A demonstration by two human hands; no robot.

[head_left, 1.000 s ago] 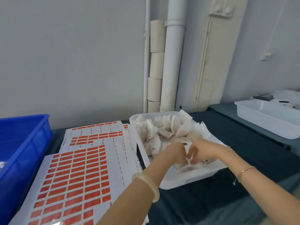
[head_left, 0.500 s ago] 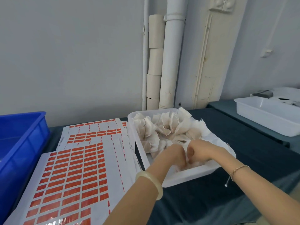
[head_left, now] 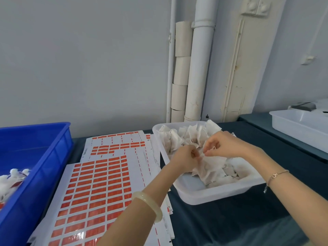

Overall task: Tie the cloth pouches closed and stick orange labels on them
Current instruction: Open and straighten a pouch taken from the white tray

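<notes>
- White cloth pouch [head_left: 212, 163]: held up over the middle of the white tray [head_left: 214, 198], above the loose pouches [head_left: 182, 137] heaped at the tray's far end.
- Left hand [head_left: 186, 157]: fingertips pinched on the pouch's gathered neck.
- Right hand [head_left: 220, 145]: pinches the thin drawstring [head_left: 214, 148].
- Step, as judged: tying. Keep the neck bunched tight and draw the string evenly so the knot seats against the cloth; a fine string probably slips.
- Orange label sheets [head_left: 99, 189]: just left of the tray, for the step after.
- Blue bin [head_left: 35, 157]: farther left of the tray.

place: packing workroom | evidence: label sheets [head_left: 99, 192], blue bin [head_left: 58, 148], white tray [head_left: 204, 196]
</notes>
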